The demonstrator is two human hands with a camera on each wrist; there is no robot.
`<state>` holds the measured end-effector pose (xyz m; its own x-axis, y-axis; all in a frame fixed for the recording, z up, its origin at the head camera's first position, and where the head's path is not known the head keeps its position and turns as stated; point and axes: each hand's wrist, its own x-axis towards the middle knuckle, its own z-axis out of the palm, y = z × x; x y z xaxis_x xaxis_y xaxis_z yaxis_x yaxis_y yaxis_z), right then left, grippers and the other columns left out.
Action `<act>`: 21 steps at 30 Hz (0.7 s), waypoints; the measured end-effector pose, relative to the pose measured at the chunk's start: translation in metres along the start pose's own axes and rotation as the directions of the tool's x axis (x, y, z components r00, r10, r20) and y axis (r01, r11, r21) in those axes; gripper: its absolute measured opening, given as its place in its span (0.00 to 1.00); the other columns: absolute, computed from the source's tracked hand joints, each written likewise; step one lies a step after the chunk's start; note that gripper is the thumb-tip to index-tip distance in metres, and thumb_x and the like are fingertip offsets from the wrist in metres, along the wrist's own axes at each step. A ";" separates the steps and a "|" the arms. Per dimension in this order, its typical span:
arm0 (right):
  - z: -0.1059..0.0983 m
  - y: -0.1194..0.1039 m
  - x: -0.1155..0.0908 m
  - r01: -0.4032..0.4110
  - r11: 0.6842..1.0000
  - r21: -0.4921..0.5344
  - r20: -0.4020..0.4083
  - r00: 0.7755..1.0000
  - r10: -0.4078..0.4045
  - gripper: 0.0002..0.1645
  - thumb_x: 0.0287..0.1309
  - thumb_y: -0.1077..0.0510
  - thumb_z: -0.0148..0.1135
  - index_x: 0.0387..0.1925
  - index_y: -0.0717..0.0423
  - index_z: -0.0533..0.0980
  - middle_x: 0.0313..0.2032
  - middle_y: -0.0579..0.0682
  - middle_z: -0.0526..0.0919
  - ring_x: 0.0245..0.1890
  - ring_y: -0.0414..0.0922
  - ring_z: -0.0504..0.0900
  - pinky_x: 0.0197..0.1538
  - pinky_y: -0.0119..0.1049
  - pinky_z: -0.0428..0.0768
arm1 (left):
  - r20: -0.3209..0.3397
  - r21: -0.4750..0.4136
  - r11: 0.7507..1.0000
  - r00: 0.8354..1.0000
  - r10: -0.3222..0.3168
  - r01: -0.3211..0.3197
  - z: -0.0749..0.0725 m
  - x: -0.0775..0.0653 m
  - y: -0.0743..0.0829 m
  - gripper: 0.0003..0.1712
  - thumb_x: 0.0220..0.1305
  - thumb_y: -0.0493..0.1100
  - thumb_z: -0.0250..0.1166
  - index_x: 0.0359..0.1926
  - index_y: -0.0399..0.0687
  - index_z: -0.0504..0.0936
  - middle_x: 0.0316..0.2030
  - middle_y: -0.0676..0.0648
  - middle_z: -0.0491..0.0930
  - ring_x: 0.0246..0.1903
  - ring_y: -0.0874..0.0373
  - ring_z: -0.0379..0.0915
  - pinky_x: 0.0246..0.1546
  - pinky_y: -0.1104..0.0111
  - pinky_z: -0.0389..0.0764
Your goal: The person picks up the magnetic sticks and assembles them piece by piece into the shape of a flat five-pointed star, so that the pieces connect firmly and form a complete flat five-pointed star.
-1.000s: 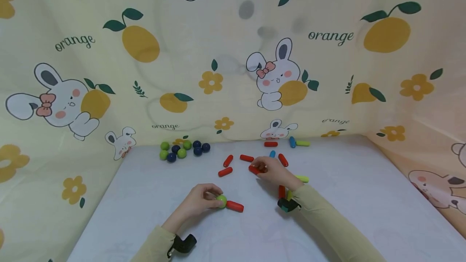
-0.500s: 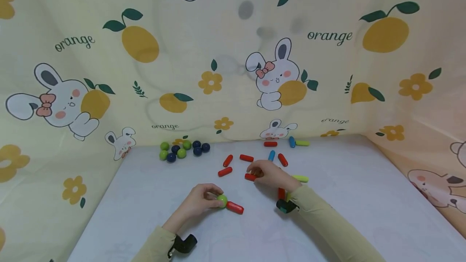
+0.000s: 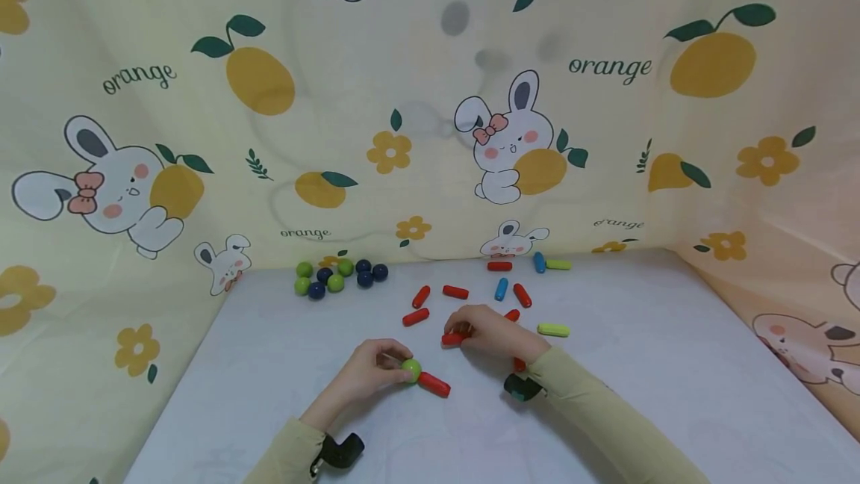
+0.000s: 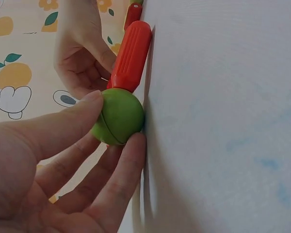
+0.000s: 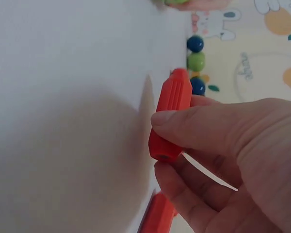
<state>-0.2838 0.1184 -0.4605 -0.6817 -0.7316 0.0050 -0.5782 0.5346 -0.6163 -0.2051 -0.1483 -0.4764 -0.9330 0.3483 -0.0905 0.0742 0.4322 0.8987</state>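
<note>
My left hand [image 3: 366,373] pinches a green ball [image 3: 412,370] between thumb and fingers, low over the white table. A red ridged rod [image 3: 434,385] joins the ball at its right side; the left wrist view shows this rod [image 4: 132,56] end-on against the ball [image 4: 119,116]. Farther right, my right hand [image 3: 489,330] grips a second red rod [image 3: 453,339]. In the right wrist view the thumb lies across that rod [image 5: 170,114], whose near end shows a small dark hole. The two hands' pieces are apart.
Several green balls [image 3: 304,270] and dark blue balls [image 3: 380,272] cluster at the back left of the table [image 3: 269,364]. Loose red rods [image 3: 416,317], blue rods [image 3: 502,289] and yellow-green rods [image 3: 554,330] lie around the right hand. A printed curtain [image 3: 430,193] stands behind.
My right hand has moved toward the left hand and nearer to me, carrying its red rod, uncovering a blue rod and a red one behind it. The left hand stays nearly still.
</note>
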 end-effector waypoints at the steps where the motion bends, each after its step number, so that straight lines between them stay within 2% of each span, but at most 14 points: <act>1: 0.001 -0.002 0.000 0.009 1.000 0.007 0.008 1.000 -0.009 0.18 0.55 0.65 0.67 0.49 0.52 0.79 0.42 0.40 0.81 0.42 0.40 0.77 0.45 0.33 0.78 | 0.000 0.000 1.000 1.000 0.001 -0.001 0.000 0.000 0.000 0.19 0.53 0.42 0.74 0.46 0.41 0.81 0.41 0.50 0.81 0.36 0.57 0.77 0.41 0.65 0.80; 7: 0.007 -0.013 0.002 0.029 0.999 0.031 0.022 0.999 -0.030 0.18 0.56 0.64 0.67 0.48 0.49 0.79 0.42 0.38 0.80 0.41 0.39 0.77 0.44 0.31 0.78 | 0.000 0.007 1.000 1.000 0.012 -0.012 -0.001 0.000 0.000 0.18 0.53 0.42 0.73 0.45 0.41 0.82 0.40 0.50 0.81 0.36 0.57 0.77 0.41 0.65 0.80; 13: 0.015 -0.022 0.004 0.035 0.998 0.051 0.046 0.998 -0.038 0.17 0.57 0.65 0.66 0.47 0.48 0.80 0.41 0.37 0.80 0.40 0.37 0.76 0.44 0.30 0.78 | 0.002 0.009 1.000 1.000 -0.002 0.002 -0.001 0.000 0.000 0.19 0.53 0.42 0.73 0.45 0.42 0.82 0.40 0.50 0.81 0.36 0.57 0.77 0.41 0.64 0.80; 21: 0.024 -0.026 0.009 0.070 0.996 0.050 0.074 0.995 -0.073 0.17 0.57 0.65 0.65 0.47 0.47 0.80 0.40 0.36 0.80 0.39 0.37 0.76 0.45 0.28 0.77 | -0.001 0.017 1.000 1.000 -0.003 0.003 -0.001 0.000 0.002 0.17 0.54 0.42 0.73 0.45 0.43 0.82 0.40 0.51 0.81 0.37 0.56 0.77 0.42 0.63 0.79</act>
<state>-0.2638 0.0879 -0.4629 -0.6026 -0.7980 -0.0079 -0.6010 0.4603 -0.6534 -0.2052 -0.1485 -0.4744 -0.9337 0.3460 -0.0926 0.0775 0.4474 0.8910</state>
